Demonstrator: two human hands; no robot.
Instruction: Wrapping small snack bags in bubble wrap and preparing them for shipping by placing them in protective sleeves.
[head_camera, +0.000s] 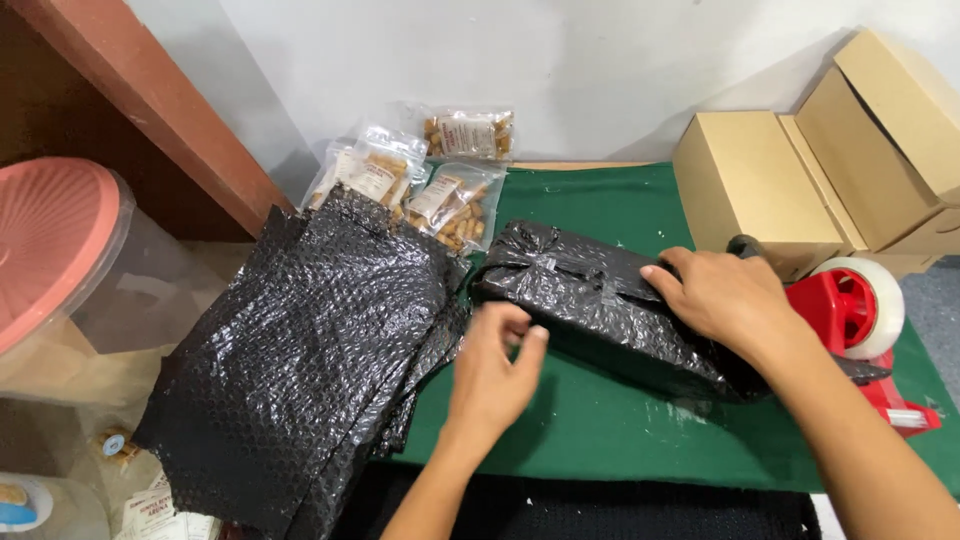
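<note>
A parcel wrapped in black bubble wrap (590, 300) lies on the green cloth (600, 420), taped at its top. My right hand (725, 295) rests flat on the parcel's right part and presses it down. My left hand (495, 365) hovers just in front of the parcel's near left edge, fingers curled together with thumb against fingertips; nothing is visibly held in it. A stack of black bubble wrap sheets (310, 350) lies to the left of my left hand.
A red tape dispenser (860, 320) with a white roll sits right of the parcel. Brown cardboard boxes (800, 170) stand at the back right. Clear snack packets (430, 170) lie against the wall. A clear container with a pink lid (60, 250) stands at left.
</note>
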